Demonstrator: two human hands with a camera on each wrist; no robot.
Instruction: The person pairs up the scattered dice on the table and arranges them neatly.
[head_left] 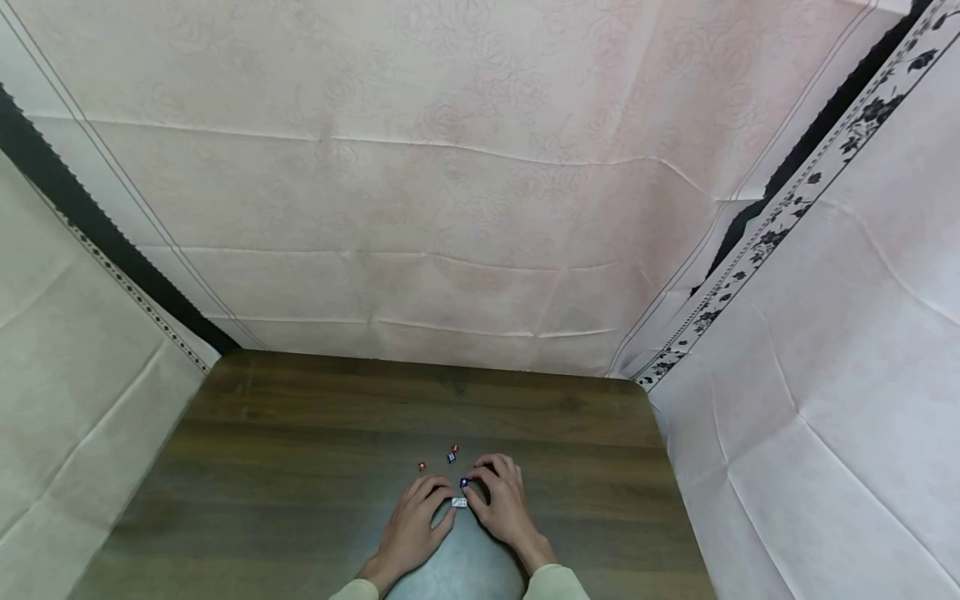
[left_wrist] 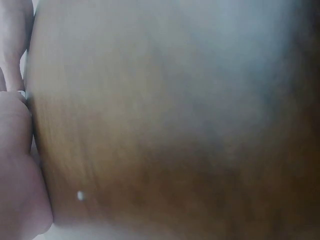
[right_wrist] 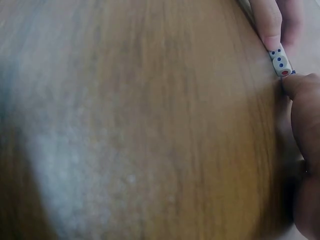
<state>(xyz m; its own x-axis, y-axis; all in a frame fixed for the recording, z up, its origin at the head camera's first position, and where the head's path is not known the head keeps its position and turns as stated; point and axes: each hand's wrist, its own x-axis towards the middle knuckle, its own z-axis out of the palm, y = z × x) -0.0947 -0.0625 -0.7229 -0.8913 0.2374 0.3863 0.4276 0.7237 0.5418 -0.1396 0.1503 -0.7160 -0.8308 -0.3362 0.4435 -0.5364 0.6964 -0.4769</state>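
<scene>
Two small white dice (head_left: 459, 502) sit side by side on the wooden table. My left hand (head_left: 420, 518) holds them at their left end, thumb and index finger on either side. The same white dice (right_wrist: 280, 61) show blue pips and one red pip in the right wrist view, with left fingertips (right_wrist: 271, 42) at the far end. Just behind them, my right hand (head_left: 505, 506) pinches a dark blue die (head_left: 463, 482) between thumb and index finger. Most of the left hand's grip is hidden in the left wrist view.
Beyond the hands lie a red die (head_left: 422, 467), another red die (head_left: 455, 448) and a blue die (head_left: 452, 457). The brown table (head_left: 300, 433) ends at a far edge. Pale patterned cloths (head_left: 450, 208) hang around it.
</scene>
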